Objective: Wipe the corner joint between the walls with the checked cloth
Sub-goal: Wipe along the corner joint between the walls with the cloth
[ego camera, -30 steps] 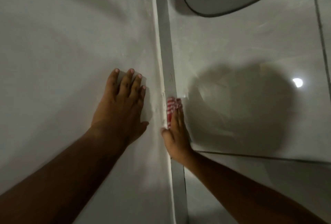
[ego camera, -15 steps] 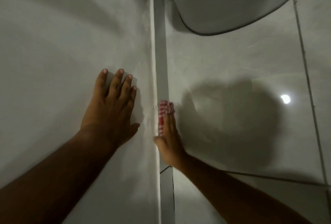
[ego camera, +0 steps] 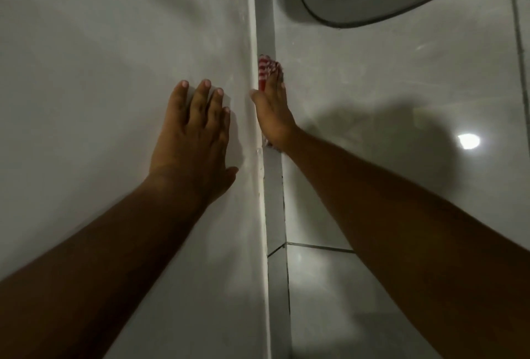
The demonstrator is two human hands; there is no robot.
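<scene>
Red-and-white checked cloth (ego camera: 268, 70) lies pinned under the right hand (ego camera: 272, 113), its grip pressed flat against the corner joint (ego camera: 265, 43); the joint's long axis continues above. Left hand (ego camera: 192, 140) rests spread beside it.

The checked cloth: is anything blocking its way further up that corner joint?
Nothing visible does. The right hand presses the checked cloth against the corner joint, which runs bare above it. The left hand lies flat on the left wall, beside the joint.
</scene>
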